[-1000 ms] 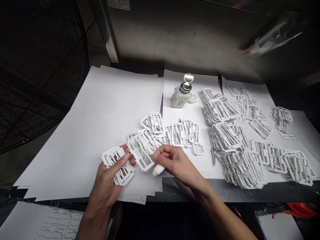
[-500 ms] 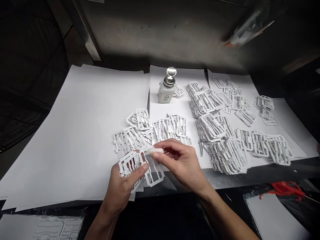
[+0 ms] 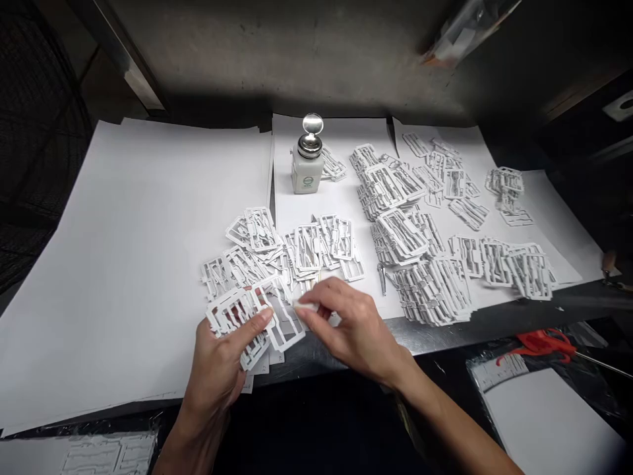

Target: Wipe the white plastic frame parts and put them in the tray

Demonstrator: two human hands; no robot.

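White cut-out frames between left hand's thumb and fingers.

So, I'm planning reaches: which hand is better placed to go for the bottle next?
Probably the right hand: it looks nearer the bottle and pinches only a small white wad, while the left hand holds several frames.

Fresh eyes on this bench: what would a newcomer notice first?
First, probably the white cut-out frames spread over the white paper sheets, with a fanned bunch of white frames in the left hand at front centre. Next, the white bottle with a raised shiny metal lid, standing upright behind the loose piles. Then the red-handled tool at lower right, the brightest colour against the dark area below the bench edge.
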